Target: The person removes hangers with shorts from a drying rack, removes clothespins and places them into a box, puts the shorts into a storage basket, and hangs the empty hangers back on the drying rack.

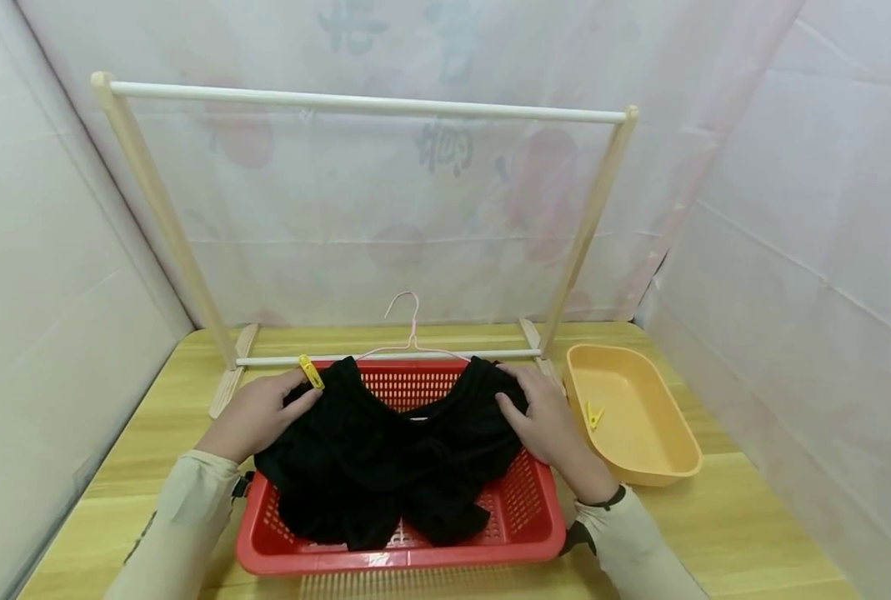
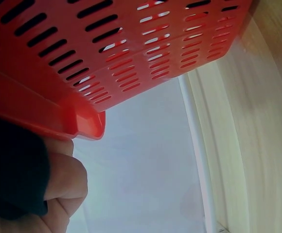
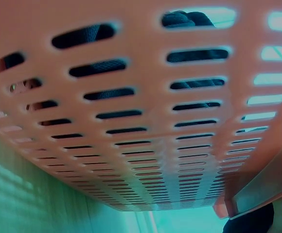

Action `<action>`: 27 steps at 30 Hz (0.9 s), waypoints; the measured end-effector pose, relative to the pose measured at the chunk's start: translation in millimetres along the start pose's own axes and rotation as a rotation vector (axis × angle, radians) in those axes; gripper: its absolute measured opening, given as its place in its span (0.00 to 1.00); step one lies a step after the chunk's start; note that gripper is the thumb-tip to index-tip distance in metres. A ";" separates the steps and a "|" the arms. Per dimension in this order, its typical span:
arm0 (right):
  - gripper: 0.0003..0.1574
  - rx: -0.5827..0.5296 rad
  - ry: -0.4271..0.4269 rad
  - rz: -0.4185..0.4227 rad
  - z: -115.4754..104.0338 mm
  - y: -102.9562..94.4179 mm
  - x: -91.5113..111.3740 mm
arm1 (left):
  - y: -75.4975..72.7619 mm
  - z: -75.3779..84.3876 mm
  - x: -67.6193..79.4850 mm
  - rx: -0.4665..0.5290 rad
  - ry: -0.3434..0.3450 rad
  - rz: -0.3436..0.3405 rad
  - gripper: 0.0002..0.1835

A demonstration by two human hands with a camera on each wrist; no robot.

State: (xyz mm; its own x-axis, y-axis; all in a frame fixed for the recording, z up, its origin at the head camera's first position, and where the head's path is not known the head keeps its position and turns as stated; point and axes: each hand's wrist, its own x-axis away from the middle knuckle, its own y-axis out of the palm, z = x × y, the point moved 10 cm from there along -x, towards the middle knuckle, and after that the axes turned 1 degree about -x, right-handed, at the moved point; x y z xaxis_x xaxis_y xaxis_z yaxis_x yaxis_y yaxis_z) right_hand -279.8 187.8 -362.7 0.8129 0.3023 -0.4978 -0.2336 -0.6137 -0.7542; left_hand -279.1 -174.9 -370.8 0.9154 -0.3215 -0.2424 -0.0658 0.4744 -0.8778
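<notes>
A black garment [image 1: 385, 450] hangs on a pink wire hanger [image 1: 413, 333] and lies over a red basket [image 1: 400, 558]. Its scooped upper edge dips in the middle, and the hanger's hook stands up behind it. At the garment's left end my left hand [image 1: 268, 408] grips the cloth, thumb in front. A yellow clothespin [image 1: 311, 372] sits there, right by the fingers. My right hand [image 1: 546, 412] holds the opposite end, its fingers partly behind the fabric. In the left wrist view, curled fingers [image 2: 65, 179] show next to the black cloth, beneath the basket's rim.
Behind the basket stands a wooden rack with a white top rod [image 1: 370, 103] and a low rear bar. To the right, a yellow tray [image 1: 640, 417] contains another yellow clothespin [image 1: 593, 415]. Pale curtains enclose the wooden table [image 1: 760, 525] at the back and sides.
</notes>
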 end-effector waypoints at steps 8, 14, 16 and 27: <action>0.26 0.000 0.019 -0.022 1.8 -1.8 -1.7 | -0.7 3.8 -2.6 -0.007 0.011 -0.011 0.19; 0.27 -0.015 0.036 -0.037 2.2 2.6 -1.9 | -3.4 2.4 -1.8 -0.015 0.022 -0.001 0.18; 0.26 -0.016 0.038 -0.038 1.7 3.7 -2.4 | -4.4 2.0 -1.7 -0.010 0.026 0.007 0.17; 0.26 0.007 0.030 -0.026 -0.7 0.8 -3.9 | 0.0 -4.2 -1.4 0.034 -0.051 -0.035 0.19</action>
State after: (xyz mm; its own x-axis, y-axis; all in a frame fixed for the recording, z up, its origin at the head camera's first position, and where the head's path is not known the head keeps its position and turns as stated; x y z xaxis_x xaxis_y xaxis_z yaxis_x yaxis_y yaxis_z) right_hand -282.8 185.6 -361.0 0.8344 0.2962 -0.4648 -0.2157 -0.6006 -0.7699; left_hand -282.0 -177.9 -372.2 0.9358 -0.2969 -0.1901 -0.0208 0.4918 -0.8704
